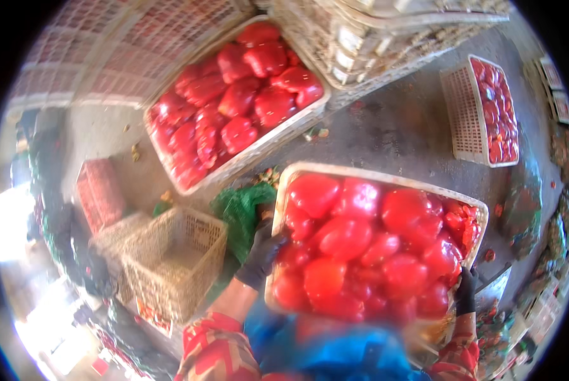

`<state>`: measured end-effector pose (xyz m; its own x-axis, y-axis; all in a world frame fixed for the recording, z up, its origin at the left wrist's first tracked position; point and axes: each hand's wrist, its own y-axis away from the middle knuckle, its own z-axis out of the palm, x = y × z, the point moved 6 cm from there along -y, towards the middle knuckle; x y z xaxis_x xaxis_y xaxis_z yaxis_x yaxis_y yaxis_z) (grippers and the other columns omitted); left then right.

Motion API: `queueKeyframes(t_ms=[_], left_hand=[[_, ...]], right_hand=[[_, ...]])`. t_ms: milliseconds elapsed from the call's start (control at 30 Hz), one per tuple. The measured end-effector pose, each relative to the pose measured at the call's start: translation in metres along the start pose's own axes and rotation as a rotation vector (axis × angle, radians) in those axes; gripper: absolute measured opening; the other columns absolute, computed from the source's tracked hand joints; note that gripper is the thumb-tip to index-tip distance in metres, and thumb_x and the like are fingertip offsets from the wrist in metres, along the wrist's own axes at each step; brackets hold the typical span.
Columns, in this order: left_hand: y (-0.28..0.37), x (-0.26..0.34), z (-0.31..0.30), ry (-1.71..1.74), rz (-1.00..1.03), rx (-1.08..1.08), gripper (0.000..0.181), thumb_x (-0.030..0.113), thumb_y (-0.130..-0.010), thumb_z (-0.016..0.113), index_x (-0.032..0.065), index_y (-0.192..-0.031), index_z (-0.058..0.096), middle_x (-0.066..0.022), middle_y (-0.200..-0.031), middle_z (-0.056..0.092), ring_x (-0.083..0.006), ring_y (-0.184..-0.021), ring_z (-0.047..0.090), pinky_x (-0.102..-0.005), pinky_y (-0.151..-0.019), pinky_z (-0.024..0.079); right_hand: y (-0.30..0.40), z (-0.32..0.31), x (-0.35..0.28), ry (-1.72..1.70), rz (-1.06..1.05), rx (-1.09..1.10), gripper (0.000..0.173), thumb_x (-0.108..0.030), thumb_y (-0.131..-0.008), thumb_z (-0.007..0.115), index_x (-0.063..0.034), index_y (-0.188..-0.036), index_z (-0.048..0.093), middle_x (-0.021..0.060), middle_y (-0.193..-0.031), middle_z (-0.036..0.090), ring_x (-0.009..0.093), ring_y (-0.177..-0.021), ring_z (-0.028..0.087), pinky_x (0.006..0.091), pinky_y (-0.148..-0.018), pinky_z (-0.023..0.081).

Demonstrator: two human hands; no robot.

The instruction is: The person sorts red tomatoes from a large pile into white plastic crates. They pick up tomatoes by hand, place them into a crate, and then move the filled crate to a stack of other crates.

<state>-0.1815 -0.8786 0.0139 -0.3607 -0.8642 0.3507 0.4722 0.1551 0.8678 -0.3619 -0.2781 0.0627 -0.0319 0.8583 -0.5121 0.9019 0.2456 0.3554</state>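
A white plastic crate [384, 174] heaped with red bell peppers [346, 238] is in front of my body, close to my blue apron [341, 347]. My left hand [260, 252], in a dark glove, grips the crate's left side. On the opposite side, my right hand [465, 290], gloved as well, holds the right edge; its fingertips are partly hidden. Just beyond, to the upper left, another crate [246, 164] full of red peppers [236, 95] stands at the foot of stacked crates.
Tall stacks of plastic crates [98, 57] rise at the back. An empty beige crate [174, 266] is at left, near a reddish sack [101, 195] and green mesh [239, 214]. Another pepper-filled crate [465, 114] stands on the floor at right. Filled sacks [522, 209] line the right side.
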Motion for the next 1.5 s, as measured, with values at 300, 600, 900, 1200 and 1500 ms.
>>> queueKeyframes(t_ms=[300, 600, 900, 1200, 1500], left_hand=[[0.125, 0.122, -0.056, -0.033, 0.202, -0.206, 0.039, 0.011, -0.085, 0.059, -0.0053, -0.12, 0.052, -0.0126, -0.112, 0.063, -0.0208, -0.099, 0.063, -0.0339, -0.087, 0.051], [0.213, 0.212, -0.171, -0.056, 0.461, 0.273, 0.028, 0.014, -0.092, 0.05, -0.0003, -0.116, 0.053, -0.0101, -0.108, 0.06, -0.0187, -0.098, 0.06, -0.0329, -0.083, 0.052], [0.14, 0.244, -0.286, 0.021, 0.453, 0.268, 0.036, 0.018, -0.093, 0.047, -0.0004, -0.123, 0.051, -0.0129, -0.118, 0.059, -0.0217, -0.103, 0.061, -0.036, -0.086, 0.051], [0.128, 0.252, -0.293, 0.147, 0.417, 0.415, 0.03, 0.018, -0.091, 0.048, 0.0009, -0.115, 0.055, -0.0108, -0.108, 0.058, -0.021, -0.099, 0.06, -0.0329, -0.082, 0.051], [0.157, 0.262, -0.278, -0.22, 0.375, 0.645, 0.033, 0.026, -0.093, 0.051, 0.0019, -0.115, 0.054, -0.0081, -0.107, 0.055, -0.0162, -0.095, 0.056, -0.0321, -0.077, 0.048]], right_hand=[[-0.036, 0.007, -0.231, -0.489, 0.261, -0.096, 0.026, -0.013, -0.086, 0.052, 0.0011, -0.107, 0.061, 0.0104, -0.093, 0.064, 0.022, -0.077, 0.065, 0.0324, -0.067, 0.055], [-0.133, 0.074, -0.407, -0.298, -0.252, -0.233, 0.027, -0.01, -0.088, 0.057, 0.0023, -0.111, 0.06, 0.013, -0.093, 0.06, 0.02, -0.078, 0.057, 0.0292, -0.071, 0.047], [-0.218, 0.18, -0.564, -0.7, 0.111, -0.328, 0.019, -0.01, -0.084, 0.062, 0.0012, -0.099, 0.061, 0.0018, -0.081, 0.06, 0.009, -0.067, 0.053, 0.0253, -0.059, 0.043], [-0.23, 0.196, -0.602, -0.353, 0.172, -0.371, 0.032, -0.005, -0.08, 0.061, 0.0056, -0.11, 0.06, 0.0085, -0.095, 0.065, 0.015, -0.083, 0.06, 0.0304, -0.074, 0.05], [-0.234, 0.178, -0.632, -0.175, 0.162, -0.497, 0.032, -0.005, -0.083, 0.06, 0.0042, -0.114, 0.058, 0.0076, -0.098, 0.064, 0.014, -0.085, 0.059, 0.0296, -0.076, 0.05]])
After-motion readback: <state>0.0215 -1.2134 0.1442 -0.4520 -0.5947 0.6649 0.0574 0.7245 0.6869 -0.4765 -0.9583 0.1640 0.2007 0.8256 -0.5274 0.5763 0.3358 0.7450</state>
